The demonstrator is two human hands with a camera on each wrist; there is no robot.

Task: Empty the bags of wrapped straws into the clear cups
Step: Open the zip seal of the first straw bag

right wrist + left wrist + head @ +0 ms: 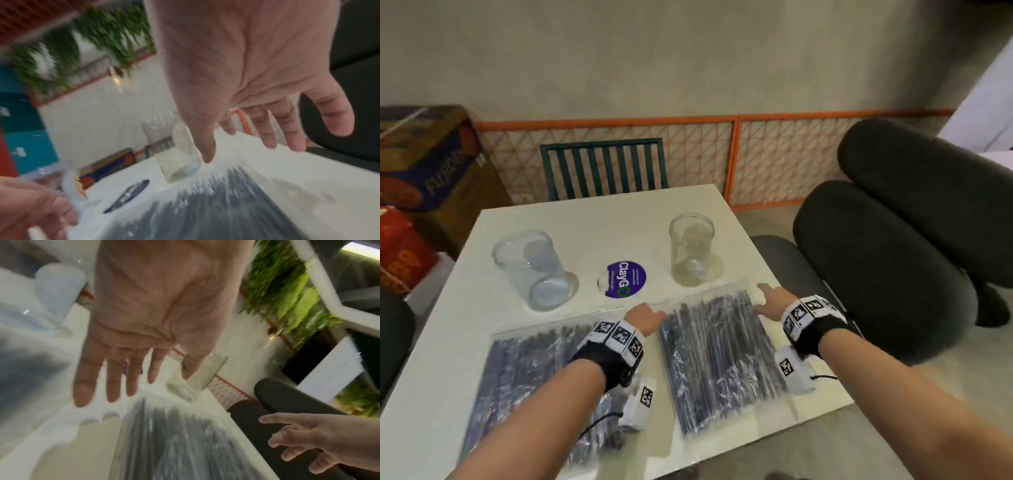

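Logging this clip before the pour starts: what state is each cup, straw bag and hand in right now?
Left cup: upright, empty.
Right cup: upright, empty.
Left bag of straws: flat on the table, full; whether sealed cannot be told.
Right bag of straws: flat, full, both hands at its far end.
Left hand: fingers straight, holding nothing.
Right hand: fingers spread, holding nothing.

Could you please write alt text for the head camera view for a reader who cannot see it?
Both hands, left and right, reach over the right bag of wrapped straws lying flat on a white table. A second bag lies under the left forearm; two empty clear cups flank a purple sticker.
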